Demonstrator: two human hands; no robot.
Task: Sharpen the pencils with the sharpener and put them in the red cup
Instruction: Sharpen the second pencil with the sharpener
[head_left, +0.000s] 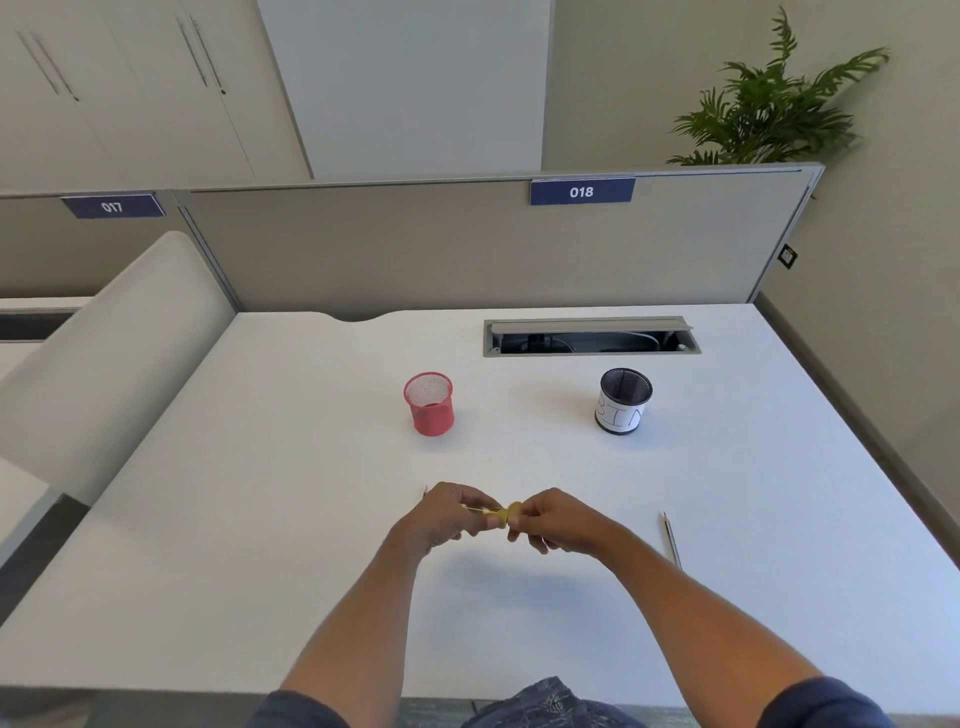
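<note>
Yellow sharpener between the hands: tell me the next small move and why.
Probably twist the pencil in the yellow sharpener. The left hand grips the pencil, whose end enters the sharpener pinched by the right hand. The red cup shows no pencils, and another pencil lies on the desk, so sharpening comes before dropping it in.

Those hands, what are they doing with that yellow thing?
A person is sharpening a pencil. The left hand holds the pencil and the right hand pinches the yellow sharpener on its end, above the white desk. Another pencil lies on the desk to the right. The red cup farther back looks empty so far.
</note>
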